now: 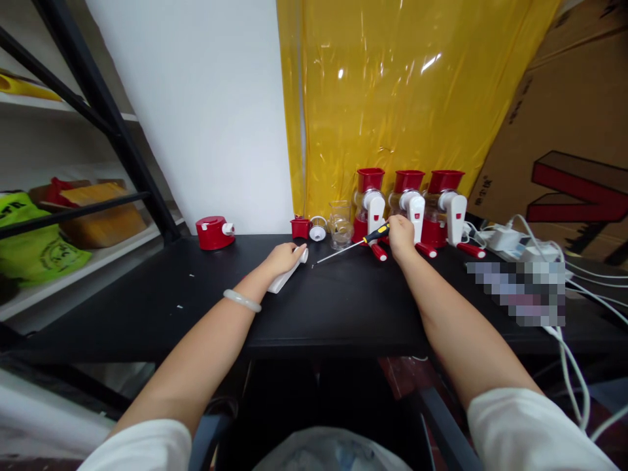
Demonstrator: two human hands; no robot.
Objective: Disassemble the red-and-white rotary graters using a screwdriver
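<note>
My left hand (284, 258) grips a white crank arm (283, 279), its round end pointing right, low over the black table (338, 307). In my right hand (401, 234) is a screwdriver (377, 233) with a black and yellow handle. Its long shaft slants down to the left, and a tiny screw (313, 265) shows just beyond the tip; whether they touch I cannot tell. Behind my hands are a small red hopper (300, 227), a white round part (318, 231) and a clear plastic body (340, 226).
Three red and white rotary graters (369, 203) line the back of the table. A red base (214, 233) stands at the back left. White cables and chargers (534, 248) and a blurred-out item (523, 294) lie at the right. Black shelving (105, 118) rises on the left.
</note>
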